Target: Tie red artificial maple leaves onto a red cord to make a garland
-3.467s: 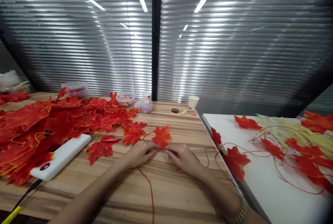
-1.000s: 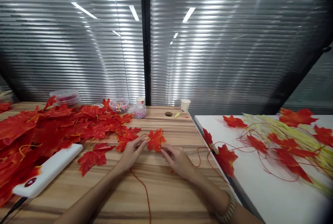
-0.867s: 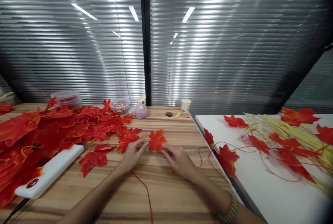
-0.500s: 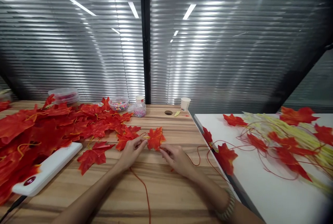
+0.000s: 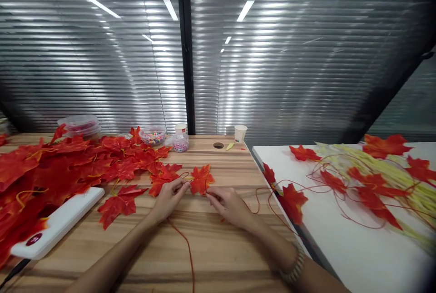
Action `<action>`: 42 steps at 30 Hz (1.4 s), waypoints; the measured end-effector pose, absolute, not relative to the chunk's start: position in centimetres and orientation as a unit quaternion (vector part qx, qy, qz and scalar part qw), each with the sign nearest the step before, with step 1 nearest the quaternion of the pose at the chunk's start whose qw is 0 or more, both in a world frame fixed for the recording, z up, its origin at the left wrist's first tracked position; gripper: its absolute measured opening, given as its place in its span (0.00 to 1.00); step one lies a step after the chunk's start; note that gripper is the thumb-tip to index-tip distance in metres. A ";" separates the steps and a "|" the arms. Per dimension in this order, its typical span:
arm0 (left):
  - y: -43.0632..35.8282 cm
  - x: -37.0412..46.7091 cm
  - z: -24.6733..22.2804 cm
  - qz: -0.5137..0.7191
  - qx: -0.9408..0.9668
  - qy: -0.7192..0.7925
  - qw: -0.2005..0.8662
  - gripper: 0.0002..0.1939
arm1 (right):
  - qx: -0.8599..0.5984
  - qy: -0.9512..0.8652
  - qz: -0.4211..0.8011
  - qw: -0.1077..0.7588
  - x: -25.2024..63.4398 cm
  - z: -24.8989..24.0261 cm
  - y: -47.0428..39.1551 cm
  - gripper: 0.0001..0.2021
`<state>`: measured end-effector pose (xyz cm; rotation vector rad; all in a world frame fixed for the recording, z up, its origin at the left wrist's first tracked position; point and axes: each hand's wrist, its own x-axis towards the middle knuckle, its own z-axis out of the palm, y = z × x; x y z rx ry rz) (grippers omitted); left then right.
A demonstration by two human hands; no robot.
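A red artificial maple leaf (image 5: 200, 178) lies between my two hands on the wooden table. On its left, my left hand (image 5: 171, 197) is closed in a pinch on a thin red cord (image 5: 189, 250), which hangs toward the table's front edge; a small loop of it rises above the fingertips. Whether the leaf's stem is also in that pinch I cannot tell. My right hand (image 5: 230, 204) pinches the cord at the leaf's lower right, where a strand crosses the leaf. More cord runs off to the right behind this hand.
A heap of red leaves (image 5: 68, 161) covers the left side, beside a white power strip (image 5: 59, 222). Bead tubs (image 5: 153, 136) and paper cups (image 5: 240, 134) stand at the back. Corded leaves (image 5: 293, 202) and yellow strands (image 5: 371, 166) lie on the white table (image 5: 327, 247).
The whole view has shifted slightly, so everything sits a little further left. Both hands keep their pinches near the leaf, with hardly any movement of their own.
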<state>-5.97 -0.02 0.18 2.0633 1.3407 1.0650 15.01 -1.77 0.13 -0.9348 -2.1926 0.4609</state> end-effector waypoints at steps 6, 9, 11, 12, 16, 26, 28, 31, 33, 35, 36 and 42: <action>-0.2 -5.9 0.4 0.379 0.759 0.480 0.223 0.16 | -0.361 -0.853 0.174 0.335 15.0 0.2 -1.7 0.10; -0.4 -5.8 0.6 0.367 0.772 0.470 0.221 0.15 | -0.372 -0.856 0.171 0.315 15.1 0.0 -1.7 0.10; -0.5 -5.7 0.7 0.355 0.780 0.463 0.226 0.15 | -0.380 -0.857 0.169 0.303 15.2 -0.1 -1.7 0.10; -0.5 -5.7 0.7 0.348 0.783 0.462 0.229 0.15 | -0.381 -0.858 0.168 0.300 15.2 -0.1 -1.7 0.10; -0.7 -5.5 0.7 0.318 0.793 0.461 0.238 0.16 | -0.376 -0.862 0.170 0.295 15.1 -0.2 -1.7 0.10; -0.8 -5.4 0.7 0.291 0.816 0.446 0.225 0.16 | -0.366 -0.865 0.188 0.286 15.1 0.2 -1.9 0.10; -0.8 -5.5 0.6 0.289 0.820 0.441 0.221 0.17 | -0.366 -0.865 0.189 0.286 15.1 0.2 -1.9 0.10; -0.8 -5.5 0.5 0.278 0.828 0.436 0.216 0.17 | -0.366 -0.865 0.192 0.284 15.1 0.2 -1.9 0.10; -0.8 -5.5 0.4 0.271 0.832 0.433 0.216 0.17 | -0.366 -0.865 0.194 0.282 15.1 0.2 -1.9 0.10; -0.8 -5.5 0.5 0.264 0.836 0.430 0.217 0.16 | -0.366 -0.866 0.193 0.281 15.1 0.3 -1.9 0.10; -0.8 -5.5 0.5 0.262 0.838 0.428 0.215 0.16 | -0.365 -0.866 0.192 0.281 15.1 0.3 -1.9 0.10; -0.9 -5.5 0.8 0.257 0.847 0.415 0.212 0.15 | -0.361 -0.866 0.197 0.284 15.1 0.1 -1.8 0.10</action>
